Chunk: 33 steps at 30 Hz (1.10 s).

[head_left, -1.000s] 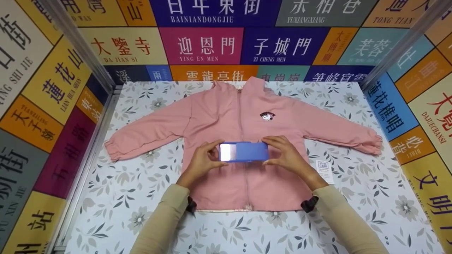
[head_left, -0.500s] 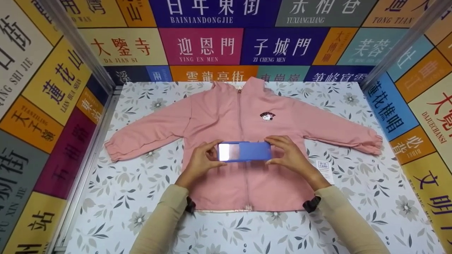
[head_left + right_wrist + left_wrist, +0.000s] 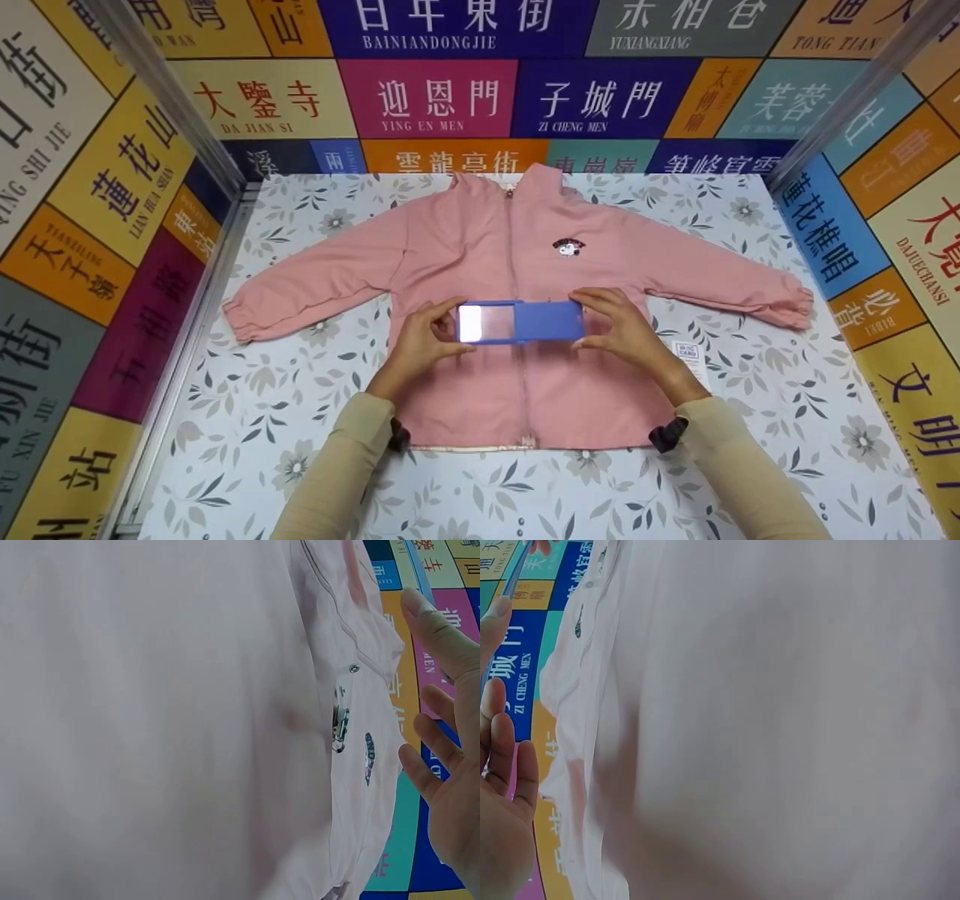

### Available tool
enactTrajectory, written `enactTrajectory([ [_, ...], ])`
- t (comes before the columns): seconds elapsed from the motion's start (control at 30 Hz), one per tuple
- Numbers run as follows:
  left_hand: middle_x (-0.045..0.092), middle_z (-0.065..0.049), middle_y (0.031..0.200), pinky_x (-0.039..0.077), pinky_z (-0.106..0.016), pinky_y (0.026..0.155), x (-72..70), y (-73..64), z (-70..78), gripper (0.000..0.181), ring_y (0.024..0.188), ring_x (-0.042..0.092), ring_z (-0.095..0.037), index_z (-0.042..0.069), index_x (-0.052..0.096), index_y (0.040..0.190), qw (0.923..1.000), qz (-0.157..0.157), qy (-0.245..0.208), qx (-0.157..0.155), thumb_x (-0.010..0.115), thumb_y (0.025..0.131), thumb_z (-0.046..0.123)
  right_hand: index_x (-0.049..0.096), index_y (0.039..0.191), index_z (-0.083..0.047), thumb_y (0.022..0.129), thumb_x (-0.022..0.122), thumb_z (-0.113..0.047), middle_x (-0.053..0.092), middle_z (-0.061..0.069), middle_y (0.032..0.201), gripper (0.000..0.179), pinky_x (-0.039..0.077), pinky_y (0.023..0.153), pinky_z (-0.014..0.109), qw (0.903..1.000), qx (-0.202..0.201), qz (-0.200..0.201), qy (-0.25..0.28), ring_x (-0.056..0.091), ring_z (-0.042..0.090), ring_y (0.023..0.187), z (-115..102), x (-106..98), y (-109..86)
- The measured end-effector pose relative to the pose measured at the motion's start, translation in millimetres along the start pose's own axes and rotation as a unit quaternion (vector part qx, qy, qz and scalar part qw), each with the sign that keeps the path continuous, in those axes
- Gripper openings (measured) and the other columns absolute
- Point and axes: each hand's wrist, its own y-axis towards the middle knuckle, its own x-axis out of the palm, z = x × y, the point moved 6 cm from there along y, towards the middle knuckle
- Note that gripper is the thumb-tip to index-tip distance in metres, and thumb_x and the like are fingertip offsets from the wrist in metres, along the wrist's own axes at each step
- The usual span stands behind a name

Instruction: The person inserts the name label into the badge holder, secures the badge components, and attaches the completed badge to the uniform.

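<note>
Over the front of a pink zip-up jacket (image 3: 465, 401), both hands hold a flat blue slide-open case (image 3: 549, 321). The left hand (image 3: 414, 345) pinches its left end, a blue frame round a glossy panel (image 3: 495, 322) that shines white on the left and looks pinkish on the right. Thumb and fingers of the right hand (image 3: 626, 334) grip the plain blue half at the other end. The left wrist view shows the left hand (image 3: 506, 817) at the edge and the case's thin blue side (image 3: 516, 570). In the right wrist view, the right hand (image 3: 454, 780) shows partly.
The jacket lies face up, sleeves spread, on a floral-patterned tabletop (image 3: 292, 465). A small white printed card (image 3: 688, 352) lies beside its right side, partly behind the right forearm. Colourful sign-covered walls (image 3: 427, 97) enclose the back and both sides, with metal posts at the corners.
The hands have moved slightly apart, sliding the case's two halves outward. More of the framed panel shows, and the case is longer. The jacket stays in place.
</note>
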Motion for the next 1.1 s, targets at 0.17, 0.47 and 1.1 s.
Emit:
enactTrajectory([
  [0.17,0.058,0.000,0.079,0.049,-0.020,0.065,-0.5,-0.8,-1.1,0.075,0.075,0.050,-0.011,0.021,0.064,0.132,1.0000,-0.003,0.000,-0.005,0.093,0.064,0.027,0.058,0.140,-0.017,0.063,0.092,-0.027,0.057,0.006,0.143,0.084,0.037,0.109,0.050,1.0000,0.003,0.000,0.004,0.047,0.027,0.129,2.1,-1.6,-1.4],
  [0.47,0.059,0.000,0.079,0.049,-0.021,0.067,-3.8,-1.3,-3.8,0.075,0.076,0.051,-0.012,0.022,0.064,0.132,1.0000,0.004,0.004,-0.007,0.094,0.063,0.028,0.059,0.138,-0.018,0.063,0.092,-0.025,0.057,0.008,0.142,0.082,0.035,0.109,0.051,0.9999,0.010,0.008,0.011,0.046,0.025,0.128,7.2,-6.8,-5.9],
  [1.1,0.060,-0.001,0.079,0.049,-0.021,0.069,-6.2,-2.5,-3.9,0.078,0.078,0.052,-0.013,0.012,0.064,0.132,0.9997,0.003,-0.005,-0.023,0.094,0.062,0.026,0.060,0.135,-0.010,0.059,0.094,-0.026,0.056,0.016,0.140,0.085,0.030,0.113,0.061,0.9990,0.043,0.002,0.009,0.045,0.033,0.129,33.2,-4.4,-25.0],
])
